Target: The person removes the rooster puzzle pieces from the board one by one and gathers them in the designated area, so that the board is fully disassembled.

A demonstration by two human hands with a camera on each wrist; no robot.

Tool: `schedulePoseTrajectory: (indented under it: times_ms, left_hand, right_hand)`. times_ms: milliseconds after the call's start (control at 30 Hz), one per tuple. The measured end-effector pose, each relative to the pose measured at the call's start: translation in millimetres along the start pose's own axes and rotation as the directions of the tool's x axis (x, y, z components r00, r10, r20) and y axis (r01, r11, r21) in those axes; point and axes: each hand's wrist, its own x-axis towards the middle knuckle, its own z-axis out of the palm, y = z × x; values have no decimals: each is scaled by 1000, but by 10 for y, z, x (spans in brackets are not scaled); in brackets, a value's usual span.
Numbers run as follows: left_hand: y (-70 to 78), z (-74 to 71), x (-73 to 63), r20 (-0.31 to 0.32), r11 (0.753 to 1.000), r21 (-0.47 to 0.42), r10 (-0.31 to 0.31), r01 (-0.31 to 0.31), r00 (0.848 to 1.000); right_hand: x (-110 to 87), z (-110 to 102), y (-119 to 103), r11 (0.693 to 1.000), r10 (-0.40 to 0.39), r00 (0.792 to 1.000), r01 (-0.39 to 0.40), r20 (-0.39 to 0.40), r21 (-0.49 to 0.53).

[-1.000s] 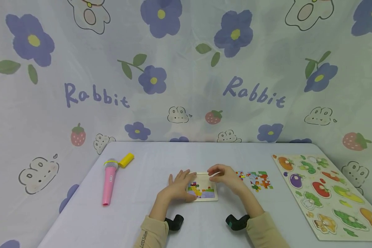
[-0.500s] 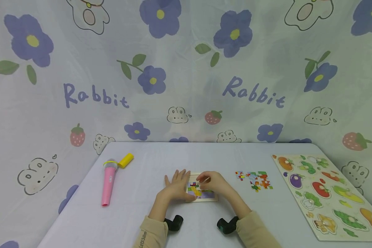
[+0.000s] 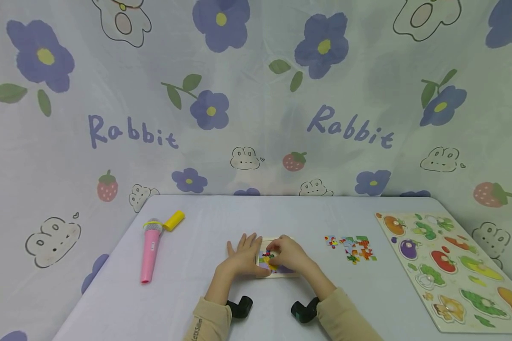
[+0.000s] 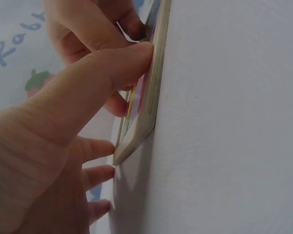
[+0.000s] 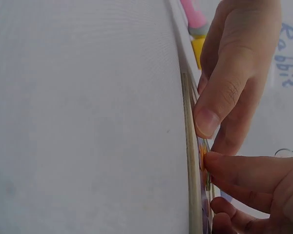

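Observation:
A small jigsaw puzzle in a pale wooden tray (image 3: 281, 276) lies on the white table, with colourful pieces (image 3: 263, 260) fitted in its lower part. My left hand (image 3: 240, 261) lies along the tray's left side with fingers spread; in the left wrist view its thumb (image 4: 136, 56) presses on the near rim. Over the tray's middle, my right hand (image 3: 291, 255) pinches a small puzzle piece (image 5: 208, 181) close against the picture, mostly hidden by the fingers. To the right lie several loose puzzle pieces (image 3: 360, 247), with one single piece (image 3: 331, 241) apart from them.
A pink toy microphone (image 3: 150, 253) and a yellow cylinder (image 3: 174, 220) lie at the left. On the right is a large vegetable peg board (image 3: 448, 274). A printed rabbit-and-flower cloth (image 3: 264, 118) hangs behind the table.
My right hand has moved left and down from the tray's upper right edge to its middle, fingers now at the fitted pieces. The left hand shifted slightly, then stayed at the tray's left side.

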Motion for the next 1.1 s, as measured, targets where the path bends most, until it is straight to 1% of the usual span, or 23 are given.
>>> schedulePoseTrajectory:
  times_ms: [100, 200, 333, 467, 600, 800, 967, 1100]
  left_hand:
    - [2, -2, -3, 2, 1000, -4, -3, 3, 1000]
    - [2, -1, 0, 4, 1000, -2, -5, 5, 1000]
    - [4, 0, 2, 5, 1000, -1, -6, 6, 1000]
    - [8, -3, 1, 6, 1000, 1, -5, 5, 1000]
    - [7, -6, 6, 7, 1000, 0, -5, 5, 1000]
    - [10, -4, 2, 0, 1000, 5, -3, 3, 1000]
    - [13, -5, -6, -1, 1000, 4, -6, 6, 1000]
    - [16, -6, -9, -1, 1000, 13, -7, 7, 1000]
  right_hand:
    - [0, 8, -4, 1000, -11, 1000, 11, -10, 8]
    - [3, 8, -8, 999, -25, 1000, 26, -18, 37]
    - [6, 17, -6, 993, -21, 1000, 23, -18, 113]
    - [8, 28, 5, 981, -23, 1000, 26, -19, 193]
    - [18, 35, 22, 973, -37, 999, 43, -29, 227]
    - [17, 19, 25, 969, 2, 998, 13, -58, 248]
    - [-3, -36, 33, 974, 23, 996, -4, -81, 228]
    - [-16, -92, 67, 971, 65, 993, -42, -94, 234]
